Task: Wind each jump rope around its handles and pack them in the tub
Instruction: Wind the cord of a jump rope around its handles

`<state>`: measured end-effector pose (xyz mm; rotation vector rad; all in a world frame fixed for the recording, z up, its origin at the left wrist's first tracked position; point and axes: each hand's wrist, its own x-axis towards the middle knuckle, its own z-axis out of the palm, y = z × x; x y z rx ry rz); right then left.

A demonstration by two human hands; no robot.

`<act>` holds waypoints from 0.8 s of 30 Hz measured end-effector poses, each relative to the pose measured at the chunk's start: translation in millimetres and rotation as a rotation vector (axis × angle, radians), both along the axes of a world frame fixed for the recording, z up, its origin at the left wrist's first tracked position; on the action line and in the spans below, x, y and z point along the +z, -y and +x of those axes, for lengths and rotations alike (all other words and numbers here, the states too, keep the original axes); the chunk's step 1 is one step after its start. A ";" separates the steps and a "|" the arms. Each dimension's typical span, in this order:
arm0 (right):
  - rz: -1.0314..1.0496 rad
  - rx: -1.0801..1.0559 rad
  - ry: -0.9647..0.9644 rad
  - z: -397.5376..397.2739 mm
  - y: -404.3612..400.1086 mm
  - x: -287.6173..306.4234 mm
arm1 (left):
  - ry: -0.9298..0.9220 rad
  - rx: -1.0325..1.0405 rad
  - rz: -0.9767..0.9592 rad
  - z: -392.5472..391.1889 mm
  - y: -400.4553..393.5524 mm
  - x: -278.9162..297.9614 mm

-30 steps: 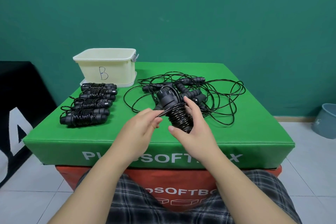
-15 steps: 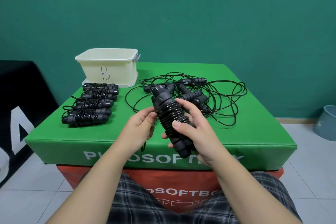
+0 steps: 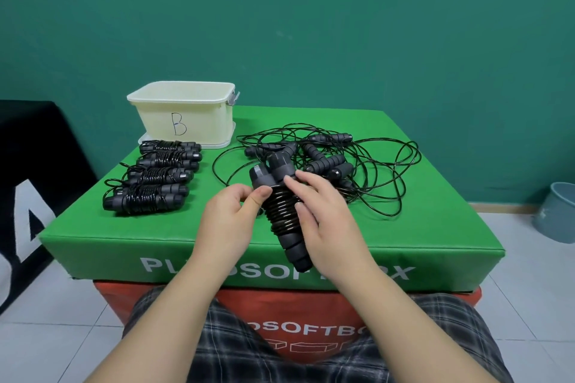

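**Ana:** Since half a second ago, what has shifted?

**Ben:** Only a little. Both hands hold the black jump rope with its cord wound around its two handles much as before. The left hand has come closer against the coils. The camera view has barely moved.

**Ana:** How do the fingers lie?

**Ben:** The right hand wraps the bundle from its right side, fingers curled over the coils and the fingertips resting near the upper handle caps. On the left hand, thumb and forefinger are pressed together against the left edge of the coils; whether a cord end sits between them I cannot tell.

**Ana:** Where is that bundle?

**Ben:** Held in the air above the front part of the green padded box top, tilted, its caps pointing up and away, its lower end toward the person.

**Ana:** And the other ropes?

**Ben:** To the left lie four wound black rope bundles, in a row running from front to back, each lying sideways. Behind the hands, right of centre, is a tangled pile of loose black jump ropes, cords looping outward over the green surface.

**Ana:** The tub?

**Ben:** A cream plastic tub marked with the letter B stands at the back left, just behind the row of bundles. Its inside is not visible.

**Ana:** Anything else?

**Ben:** An orange box sits under the green one, a teal wall behind, a grey-blue bucket on the tiled floor at the far right.
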<state>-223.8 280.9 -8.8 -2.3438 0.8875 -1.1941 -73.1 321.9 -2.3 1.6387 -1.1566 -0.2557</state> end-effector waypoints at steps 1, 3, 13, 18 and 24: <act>0.048 -0.005 -0.037 0.7 -2.9 1.7 | 0.027 0.023 0.003 -1.6 -0.4 0.5; 0.118 0.010 -0.141 0.5 -5.8 2.9 | 0.058 0.051 -0.001 -4.0 -0.5 0.0; 0.216 -0.138 -0.258 -3.7 -4.0 -4.3 | 0.339 -0.179 -0.102 -6.8 0.7 -10.3; 0.330 -0.073 -0.065 -6.9 -2.5 -4.8 | 0.024 -0.332 -0.092 -2.2 1.6 -18.9; 0.401 0.082 0.152 -3.5 -7.2 -7.5 | -0.314 -0.225 -0.059 -12.0 4.8 -18.4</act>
